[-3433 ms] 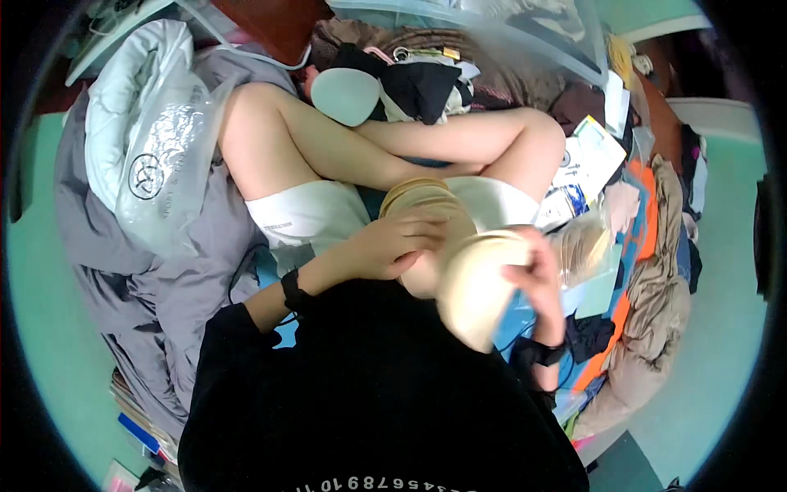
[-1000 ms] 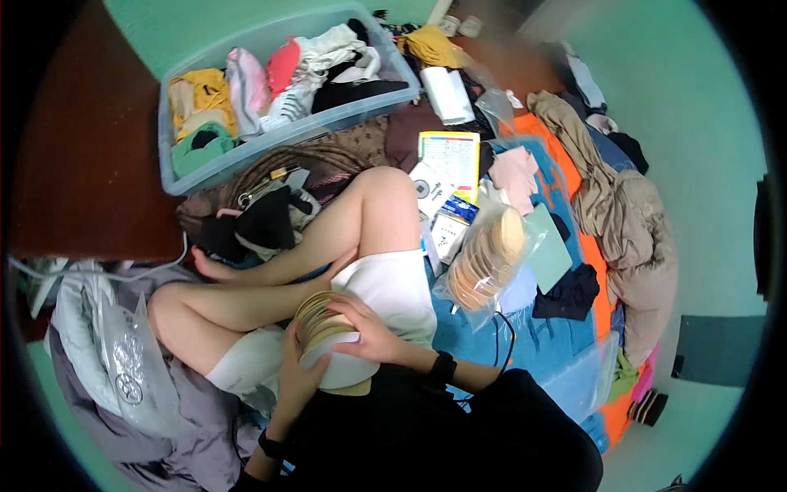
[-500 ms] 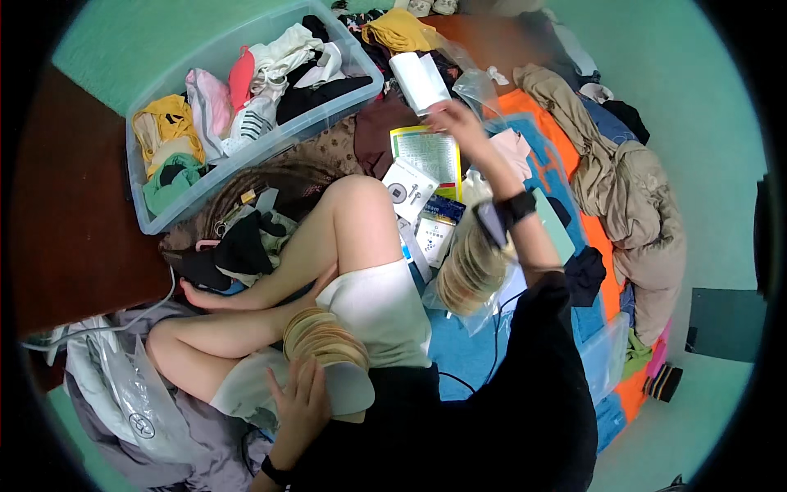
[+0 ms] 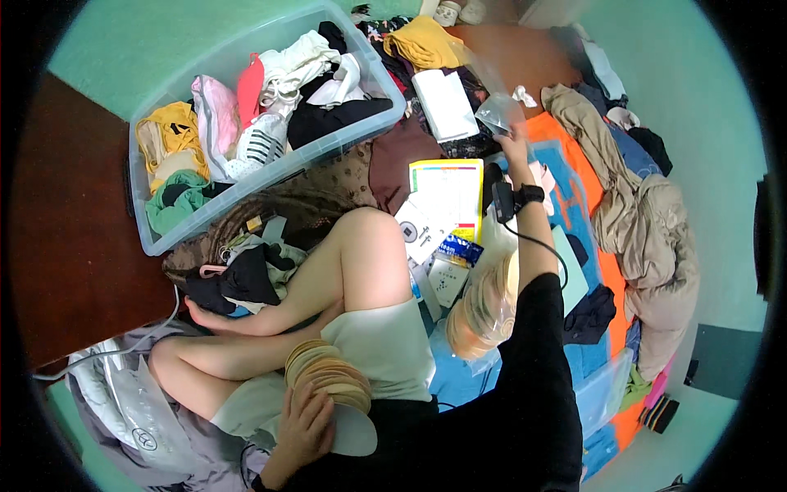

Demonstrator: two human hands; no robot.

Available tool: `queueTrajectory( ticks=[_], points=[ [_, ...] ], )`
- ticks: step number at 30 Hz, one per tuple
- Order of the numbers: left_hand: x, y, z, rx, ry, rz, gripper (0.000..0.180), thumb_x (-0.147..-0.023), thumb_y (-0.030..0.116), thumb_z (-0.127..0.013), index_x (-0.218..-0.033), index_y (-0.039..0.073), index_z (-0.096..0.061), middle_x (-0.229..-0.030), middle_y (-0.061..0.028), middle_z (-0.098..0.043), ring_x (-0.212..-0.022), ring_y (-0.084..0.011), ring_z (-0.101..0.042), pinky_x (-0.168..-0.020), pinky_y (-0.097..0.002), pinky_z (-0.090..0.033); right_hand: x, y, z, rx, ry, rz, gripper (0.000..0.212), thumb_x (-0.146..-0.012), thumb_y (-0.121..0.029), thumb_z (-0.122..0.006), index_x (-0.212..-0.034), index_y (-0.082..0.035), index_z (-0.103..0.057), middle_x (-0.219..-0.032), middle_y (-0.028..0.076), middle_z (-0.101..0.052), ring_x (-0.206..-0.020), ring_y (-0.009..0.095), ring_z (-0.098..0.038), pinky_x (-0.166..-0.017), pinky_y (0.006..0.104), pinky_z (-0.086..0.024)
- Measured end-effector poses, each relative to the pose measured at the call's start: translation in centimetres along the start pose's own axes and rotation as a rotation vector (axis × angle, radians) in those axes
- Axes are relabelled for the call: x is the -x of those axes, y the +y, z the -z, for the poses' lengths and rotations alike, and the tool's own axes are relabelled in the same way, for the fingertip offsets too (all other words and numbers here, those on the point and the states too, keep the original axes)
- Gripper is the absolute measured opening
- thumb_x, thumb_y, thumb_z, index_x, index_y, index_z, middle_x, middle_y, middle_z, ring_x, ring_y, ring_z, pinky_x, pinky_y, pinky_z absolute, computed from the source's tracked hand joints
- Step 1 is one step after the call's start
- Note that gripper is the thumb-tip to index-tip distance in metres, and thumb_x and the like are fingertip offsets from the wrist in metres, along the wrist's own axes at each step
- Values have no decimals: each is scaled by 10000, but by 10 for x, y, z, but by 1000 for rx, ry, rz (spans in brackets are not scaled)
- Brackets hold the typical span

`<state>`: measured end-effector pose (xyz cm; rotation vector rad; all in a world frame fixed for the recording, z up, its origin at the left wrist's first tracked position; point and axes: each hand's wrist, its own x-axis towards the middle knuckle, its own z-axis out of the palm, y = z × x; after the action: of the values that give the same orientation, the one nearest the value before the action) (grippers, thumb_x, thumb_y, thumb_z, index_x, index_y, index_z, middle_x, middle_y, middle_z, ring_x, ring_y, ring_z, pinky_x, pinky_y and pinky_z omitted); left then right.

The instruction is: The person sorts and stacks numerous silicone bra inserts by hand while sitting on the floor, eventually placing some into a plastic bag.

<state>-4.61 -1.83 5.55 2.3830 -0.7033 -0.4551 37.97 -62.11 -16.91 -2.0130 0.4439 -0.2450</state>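
My left hand [image 4: 305, 422] is closed round a stack of beige and cream rounded pads [image 4: 326, 371], resting against my lap. The pads look like bra inserts, and a white one [image 4: 355, 430] faces outward at the near end. My right arm stretches forward to the right. At its end my right hand [image 4: 513, 144] pinches the edge of a clear plastic bag [image 4: 497, 111]; the fingertips are partly hidden. Below that forearm a second stack of similar pads [image 4: 475, 321] lies inside clear plastic on the blue cloth.
A clear tub [image 4: 270, 184] full of clothes stands at the far left. Ahead lie a white folded packet [image 4: 445, 105], a yellow-edged sheet [image 4: 459, 184] and small white boxes [image 4: 425, 230]. A beige blanket [image 4: 656, 238] is heaped on the right; a black cable [image 4: 551, 248] hangs from my right wrist.
My right hand has moved from the white packet rightward to the clear bag. The view has shifted slightly. My left hand stays on its stack, its fingers now drawn closer around it.
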Motion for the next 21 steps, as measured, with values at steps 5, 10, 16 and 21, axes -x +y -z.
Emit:
queueTrajectory(
  ticks=[5,10,16,21],
  points=[
    [6,6,4,39,53,61,586,-744,98,-684,-1295,75,-485,-1375,-149,-451,-1313,-367,-406,-1062,-593,-281,54,-159,-16,-269,220,339,364,-891,-50,-546,-1252,-29,-502,-1157,110,-607,-1065,197,-572,-914,313,-444],
    [7,6,8,87,108,55,605,-731,63,-688,-1299,57,-481,-1368,-176,-451,-1304,-351,-419,-1069,-563,-293,140,-335,50,-225,328,779,315,-951,-90,-555,-1250,7,-527,-1194,143,-629,-1117,186,-584,-953,307,-466],
    [9,7,14,255,195,62,622,-698,24,-696,-1286,50,-496,-1358,-176,-464,-1256,-372,-451,-1050,-490,-347,219,-412,51,-213,229,835,336,-964,-146,-519,-1252,26,-543,-1243,129,-594,-1162,191,-548,-1025,317,-402],
    [22,-4,9,421,319,17,608,-710,23,-697,-1285,54,-505,-1354,-178,-470,-1239,-372,-458,-1032,-458,-371,298,-430,-12,-244,-74,644,464,-977,-233,-503,-1377,-11,-425,-1396,136,-454,-1268,236,-469,-1088,370,-338]
  ],
)
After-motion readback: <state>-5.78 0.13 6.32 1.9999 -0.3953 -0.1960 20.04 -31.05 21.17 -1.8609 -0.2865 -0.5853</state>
